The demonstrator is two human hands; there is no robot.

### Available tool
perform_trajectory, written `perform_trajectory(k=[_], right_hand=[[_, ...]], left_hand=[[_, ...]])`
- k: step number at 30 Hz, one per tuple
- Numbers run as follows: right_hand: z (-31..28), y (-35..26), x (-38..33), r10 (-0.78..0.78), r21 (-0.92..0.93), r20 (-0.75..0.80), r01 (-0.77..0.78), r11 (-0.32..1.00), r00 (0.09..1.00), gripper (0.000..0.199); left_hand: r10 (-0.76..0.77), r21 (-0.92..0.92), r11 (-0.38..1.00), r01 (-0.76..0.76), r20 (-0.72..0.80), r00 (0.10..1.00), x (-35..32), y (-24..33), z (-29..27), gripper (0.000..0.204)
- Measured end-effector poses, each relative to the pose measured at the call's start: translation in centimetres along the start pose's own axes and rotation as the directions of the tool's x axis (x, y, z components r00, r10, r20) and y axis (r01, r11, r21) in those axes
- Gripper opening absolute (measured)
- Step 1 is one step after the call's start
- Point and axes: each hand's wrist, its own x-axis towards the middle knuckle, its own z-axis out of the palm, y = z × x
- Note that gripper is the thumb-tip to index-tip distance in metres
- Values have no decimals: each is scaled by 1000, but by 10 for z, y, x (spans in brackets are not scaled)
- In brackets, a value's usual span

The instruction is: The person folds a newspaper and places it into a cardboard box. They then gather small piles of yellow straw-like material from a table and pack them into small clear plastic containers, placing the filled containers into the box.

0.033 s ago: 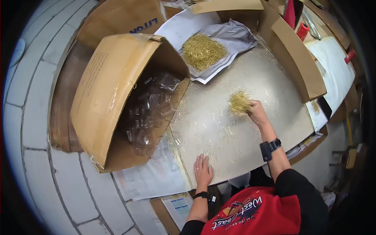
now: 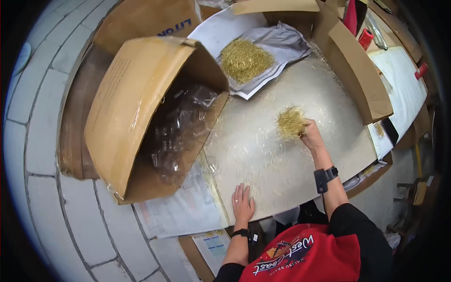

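Note:
A loose bunch of thin gold-coloured metal pins (image 2: 290, 123) is gripped in my right hand (image 2: 312, 135), its pieces sticking out to the left past my fingers. The bunch is over the middle of a pale grey tabletop (image 2: 268, 164); whether it touches the surface I cannot tell. My left hand (image 2: 243, 203) lies flat, fingers stretched out, near the tabletop's front edge. Single pins are scattered between and around both hands. Farther back, a large heap of the same pins (image 2: 246, 61) rests on a crumpled sheet of printed paper (image 2: 286, 47).
On the left, a big cardboard box (image 2: 136, 89) lies on its side, its opening towards the tabletop, with several clear plastic containers (image 2: 176, 122) inside. Cardboard walls (image 2: 361, 70) border the back and right. Red spools (image 2: 365, 38) stand beyond them.
The view has shifted slightly. My right hand still holds the bunch in nearly the same spot, a touch nearer to me, and my left hand stays flat.

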Motion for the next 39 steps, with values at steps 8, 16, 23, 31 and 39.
perform_trajectory(k=[8,16,23,31,39], right_hand=[[-17,-6,8,-20,144,-38,25,989,999,19],[2,5,-2,123,280,157,-164,946,980,25],[40,11,-53,61,517,615,-461,722,786,23],[35,15,-85,504,-207,82,-480,853,860,24],[10,-15,-84,483,200,263,-537,820,835,43]], left_hand=[[-16,23,1000,16,5,1000,-9,0,2,53],[-3,24,1000,3,6,1000,-10,-1,4,53],[-138,-248,963,102,-134,981,-4,-15,26,47],[-371,-946,-191,261,316,873,86,87,-21,28],[-326,-896,-288,337,423,846,107,97,-22,17]])
